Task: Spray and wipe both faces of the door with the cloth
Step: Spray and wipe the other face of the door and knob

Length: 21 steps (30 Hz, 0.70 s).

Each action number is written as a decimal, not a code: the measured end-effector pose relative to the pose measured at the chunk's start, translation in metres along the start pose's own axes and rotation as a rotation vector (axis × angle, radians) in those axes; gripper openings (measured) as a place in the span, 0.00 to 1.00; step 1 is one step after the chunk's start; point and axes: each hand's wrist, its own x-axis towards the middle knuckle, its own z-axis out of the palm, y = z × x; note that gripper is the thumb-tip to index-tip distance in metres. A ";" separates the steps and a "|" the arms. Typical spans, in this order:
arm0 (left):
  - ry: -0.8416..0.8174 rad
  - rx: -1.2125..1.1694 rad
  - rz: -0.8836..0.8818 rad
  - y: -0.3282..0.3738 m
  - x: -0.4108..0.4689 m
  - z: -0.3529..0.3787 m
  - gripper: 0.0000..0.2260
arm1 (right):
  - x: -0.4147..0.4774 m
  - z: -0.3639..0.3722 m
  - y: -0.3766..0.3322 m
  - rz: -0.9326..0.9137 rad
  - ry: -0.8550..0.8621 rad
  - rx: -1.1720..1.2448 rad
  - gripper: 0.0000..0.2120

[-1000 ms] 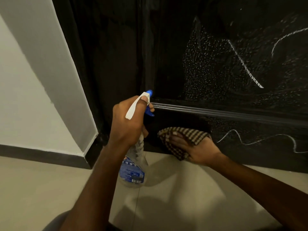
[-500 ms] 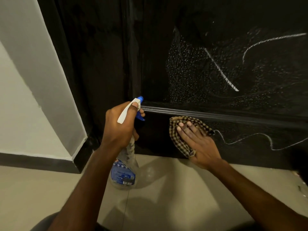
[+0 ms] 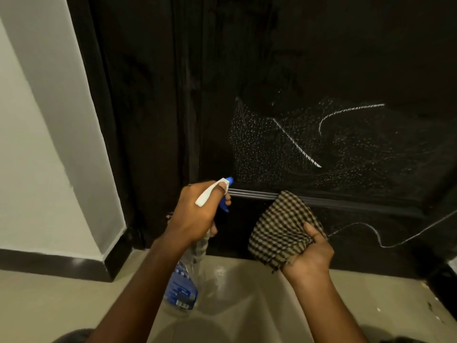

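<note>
Brown checked cloth [image 3: 279,233] is now bunched up in the right hand [image 3: 310,256], with the thumb on top and the fingers curled under it. Half a second ago that hand lay flat and pushed the cloth on the low part of the door [image 3: 321,58]. Now it has come back off the door a bit. I cannot tell if the top corner of the cloth still touches the ledge [image 3: 346,203]. I think the hand is getting a better hold before the next wipe. The left hand [image 3: 195,216] has not changed. It still grips the spray bottle [image 3: 183,285] by the neck, thumb on its white top, with the nozzle just beside the door. Above the ledge the door is wet with little drops [image 3: 257,149], and white chalk lines [image 3: 298,146] are still on it. One more chalk squiggle [image 3: 371,235] is low down, right of the cloth. So this face is not clean yet, and the other face cannot be seen. A pale wall [image 3: 49,144] stands to the left and a shiny floor [image 3: 247,288] is below. Nothing stands between the cloth and the wet patch.
</note>
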 end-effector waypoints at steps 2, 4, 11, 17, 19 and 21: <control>-0.032 0.025 0.028 0.004 -0.003 0.008 0.18 | -0.007 0.000 -0.008 0.017 -0.021 -0.007 0.19; -0.058 0.035 0.027 0.008 -0.007 0.015 0.18 | -0.013 0.000 -0.018 -0.025 -0.051 -0.004 0.20; -0.108 0.012 -0.009 0.031 0.007 0.027 0.20 | -0.037 0.013 -0.043 -0.332 -0.232 -0.024 0.22; 0.010 0.007 -0.052 0.027 0.018 0.009 0.20 | -0.031 0.066 -0.036 -0.648 -0.424 -0.250 0.29; 0.100 -0.034 -0.055 0.026 0.019 0.000 0.20 | -0.021 0.091 -0.029 -0.798 -0.458 -0.235 0.28; 0.162 -0.065 -0.027 0.028 0.020 -0.010 0.19 | -0.004 0.113 -0.020 -1.098 -0.501 -0.404 0.23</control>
